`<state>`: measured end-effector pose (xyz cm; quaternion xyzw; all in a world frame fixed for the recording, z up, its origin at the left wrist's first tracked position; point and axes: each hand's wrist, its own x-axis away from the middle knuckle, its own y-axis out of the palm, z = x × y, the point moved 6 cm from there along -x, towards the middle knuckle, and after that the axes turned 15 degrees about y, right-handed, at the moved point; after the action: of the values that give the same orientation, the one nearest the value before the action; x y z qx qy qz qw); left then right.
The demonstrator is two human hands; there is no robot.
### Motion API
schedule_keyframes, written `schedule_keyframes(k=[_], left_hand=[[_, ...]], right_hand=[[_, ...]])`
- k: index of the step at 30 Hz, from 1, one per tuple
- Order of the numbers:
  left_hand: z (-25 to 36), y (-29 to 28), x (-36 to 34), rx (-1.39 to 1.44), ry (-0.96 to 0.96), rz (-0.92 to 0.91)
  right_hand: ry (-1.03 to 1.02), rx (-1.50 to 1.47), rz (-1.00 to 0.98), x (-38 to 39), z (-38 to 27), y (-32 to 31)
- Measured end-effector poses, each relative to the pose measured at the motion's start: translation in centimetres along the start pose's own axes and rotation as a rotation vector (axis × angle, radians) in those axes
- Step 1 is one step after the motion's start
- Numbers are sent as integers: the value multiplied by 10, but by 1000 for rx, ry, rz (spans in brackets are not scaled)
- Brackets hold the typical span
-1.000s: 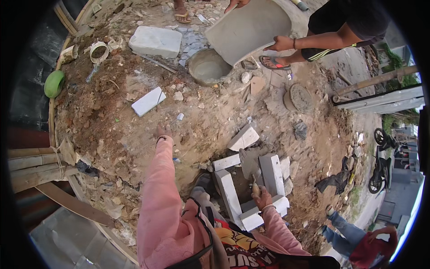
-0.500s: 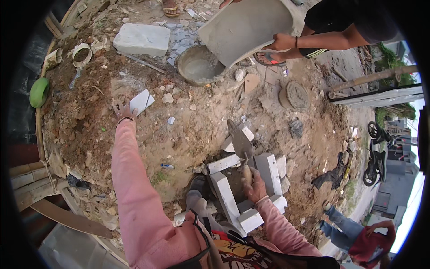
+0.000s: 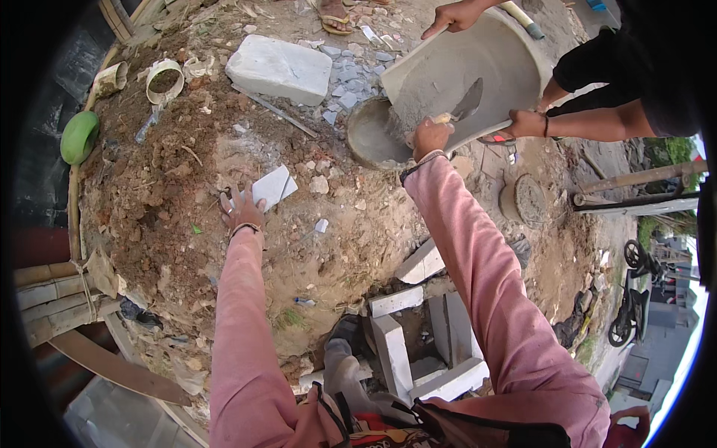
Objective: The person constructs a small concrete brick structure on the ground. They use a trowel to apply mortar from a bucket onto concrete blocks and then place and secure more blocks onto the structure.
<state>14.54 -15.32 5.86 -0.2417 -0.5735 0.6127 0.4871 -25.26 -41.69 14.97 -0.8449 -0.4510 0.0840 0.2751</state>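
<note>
Right hand [image 3: 431, 137] with trowel [image 3: 470, 100] at a tilted tray [image 3: 535, 63]

The two hands were well apart. The right hand, upper centre of the frame, was clamped around the trowel's handle; the blade pointed to the upper right, in front of the tray's grey inside. Whether blade and tray touched could not be told. The left hand [image 3: 242, 209], left of centre, was spread palm down on the soil [image 3: 160, 246], beside a pale slab [image 3: 270, 187]; contact between thumb and slab was unclear. At upper right, a co-worker's far hand [image 3: 454, 15] and near hand [image 3: 527, 124] gripped the tray, whose lower left end met the rim of a round basin [image 3: 360, 142]. A large block [image 3: 280, 69] lay at upper left of centre. At lower centre, pale blocks [image 3: 392, 351] stood in a rough square beside the person's boot [image 3: 342, 369].
</note>
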Motion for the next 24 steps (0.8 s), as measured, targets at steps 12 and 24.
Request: schedule_keyframes(k=[12,24], left_hand=[[-14,7,-2,-53,11,-3],[-17,5,-2,-60,15,-1]], right_hand=[[-207,732,-145,29,77,56],[-37,219,-307,151,113,21]])
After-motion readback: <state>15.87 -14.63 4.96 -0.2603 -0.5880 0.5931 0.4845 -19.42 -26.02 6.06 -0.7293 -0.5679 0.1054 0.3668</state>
